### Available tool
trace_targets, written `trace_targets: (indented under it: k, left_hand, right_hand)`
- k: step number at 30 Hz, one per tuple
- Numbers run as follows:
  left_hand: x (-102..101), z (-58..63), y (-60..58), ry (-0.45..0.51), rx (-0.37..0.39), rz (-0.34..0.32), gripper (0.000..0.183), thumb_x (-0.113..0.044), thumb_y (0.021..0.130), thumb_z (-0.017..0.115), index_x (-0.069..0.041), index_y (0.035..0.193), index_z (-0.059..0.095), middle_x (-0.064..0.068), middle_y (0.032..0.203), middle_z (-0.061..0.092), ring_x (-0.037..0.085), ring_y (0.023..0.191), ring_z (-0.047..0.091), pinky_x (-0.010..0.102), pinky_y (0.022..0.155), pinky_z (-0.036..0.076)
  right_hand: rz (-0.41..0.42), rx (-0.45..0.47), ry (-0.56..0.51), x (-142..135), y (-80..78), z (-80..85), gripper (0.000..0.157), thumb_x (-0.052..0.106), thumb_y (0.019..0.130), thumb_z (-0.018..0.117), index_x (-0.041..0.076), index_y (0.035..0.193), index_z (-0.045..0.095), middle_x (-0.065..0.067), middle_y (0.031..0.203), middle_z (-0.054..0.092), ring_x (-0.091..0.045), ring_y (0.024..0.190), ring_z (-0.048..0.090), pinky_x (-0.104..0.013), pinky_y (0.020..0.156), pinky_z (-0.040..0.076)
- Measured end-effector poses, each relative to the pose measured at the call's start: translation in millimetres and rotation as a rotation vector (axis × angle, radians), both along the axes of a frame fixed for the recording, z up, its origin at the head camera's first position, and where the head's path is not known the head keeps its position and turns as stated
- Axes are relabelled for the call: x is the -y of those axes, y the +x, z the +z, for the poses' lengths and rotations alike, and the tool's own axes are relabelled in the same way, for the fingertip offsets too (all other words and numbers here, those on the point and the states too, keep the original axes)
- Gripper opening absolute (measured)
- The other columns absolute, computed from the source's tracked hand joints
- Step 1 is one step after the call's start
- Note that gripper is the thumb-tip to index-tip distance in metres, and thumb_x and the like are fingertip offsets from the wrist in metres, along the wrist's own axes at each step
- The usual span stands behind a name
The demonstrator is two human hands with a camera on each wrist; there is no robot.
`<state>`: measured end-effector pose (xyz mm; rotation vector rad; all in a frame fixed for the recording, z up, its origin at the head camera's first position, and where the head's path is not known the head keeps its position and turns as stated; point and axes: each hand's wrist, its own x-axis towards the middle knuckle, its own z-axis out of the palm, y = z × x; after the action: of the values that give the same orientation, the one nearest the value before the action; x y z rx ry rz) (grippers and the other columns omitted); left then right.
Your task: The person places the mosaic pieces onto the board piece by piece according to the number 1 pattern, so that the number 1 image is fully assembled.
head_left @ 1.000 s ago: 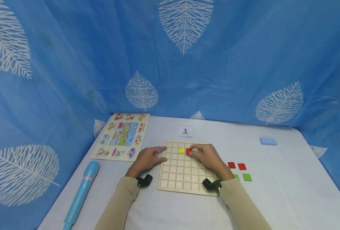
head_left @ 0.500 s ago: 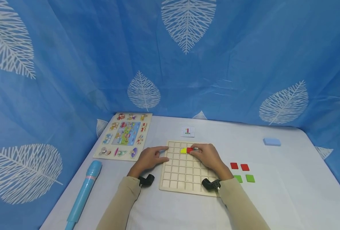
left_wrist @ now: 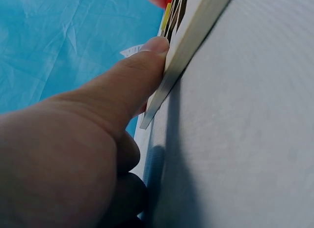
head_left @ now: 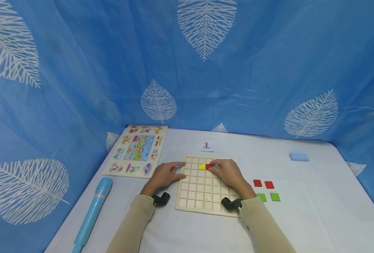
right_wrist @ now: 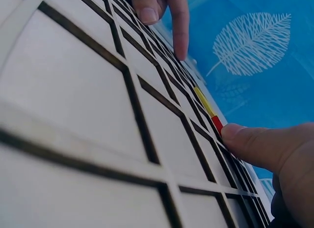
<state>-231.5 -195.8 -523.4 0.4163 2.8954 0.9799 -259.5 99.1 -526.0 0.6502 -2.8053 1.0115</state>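
A pale wooden grid board [head_left: 191,194] lies on the table between the hands. My right hand [head_left: 230,172] pinches a red square tile [head_left: 208,167] with thumb and index finger, at a cell in the board's upper part. Directly left of it sits a yellow piece [head_left: 202,167] with a slanted corner. The right wrist view has the thumb against the edge of the red tile, which is partly hidden. My left hand [head_left: 164,174] rests on the board's left edge, thumb and index finger spread apart. In the left wrist view its thumb touches the rim.
Right of the board lie two red tiles [head_left: 257,183] and two green tiles [head_left: 275,196]. Behind it is a small pattern card [head_left: 206,146]. A picture puzzle [head_left: 147,168], a blue tube-shaped object [head_left: 93,211] and a light blue block [head_left: 299,156] are farther out.
The red tile has shifted slightly left, closing the gap to the yellow piece, with the right hand still on it. The head view has turned a little. The left hand stays at the board's edge.
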Motion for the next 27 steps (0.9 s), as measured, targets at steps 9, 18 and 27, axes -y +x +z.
trace_targets:
  k: [9, 18, 27]
  left_hand:
    - [1.2, 4.0, 0.9, 0.005, -0.001, 0.018, 0.056, -0.046, 0.087, 0.08, -0.025, 0.137, 0.068, -0.008, 0.058, 0.041, 0.009, 0.052, 0.033, 0.027, 0.052, 0.028]
    - [0.5, 1.9, 0.8, 0.0, 0.008, 0.016, 0.056, -0.046, 0.087, 0.08, -0.026, 0.138, 0.067, -0.008, 0.058, 0.041, 0.009, 0.051, 0.032, 0.027, 0.052, 0.028]
    - [-1.3, 0.9, 0.2, 0.016, 0.011, 0.011, 0.055, -0.046, 0.088, 0.08, -0.025, 0.137, 0.068, -0.007, 0.059, 0.043, 0.01, 0.052, 0.035, 0.028, 0.053, 0.029]
  right_hand:
    - [-0.007, 0.041, 0.013, 4.3, -1.3, 6.1, 0.027, 0.031, 0.094, 0.076, 0.014, 0.116, 0.078, 0.007, 0.052, 0.045, -0.011, 0.052, 0.037, -0.033, 0.06, 0.038]
    - [-0.029, 0.062, 0.02, 4.6, 1.2, 5.2, 0.029, 0.032, 0.092, 0.077, 0.015, 0.115, 0.078, 0.006, 0.053, 0.041, -0.011, 0.052, 0.031, -0.035, 0.064, 0.036]
    - [-0.035, 0.068, 0.004, 1.7, 2.3, 2.4, 0.032, 0.031, 0.091, 0.079, 0.014, 0.119, 0.078, 0.005, 0.052, 0.04, -0.011, 0.051, 0.029, -0.034, 0.061, 0.035]
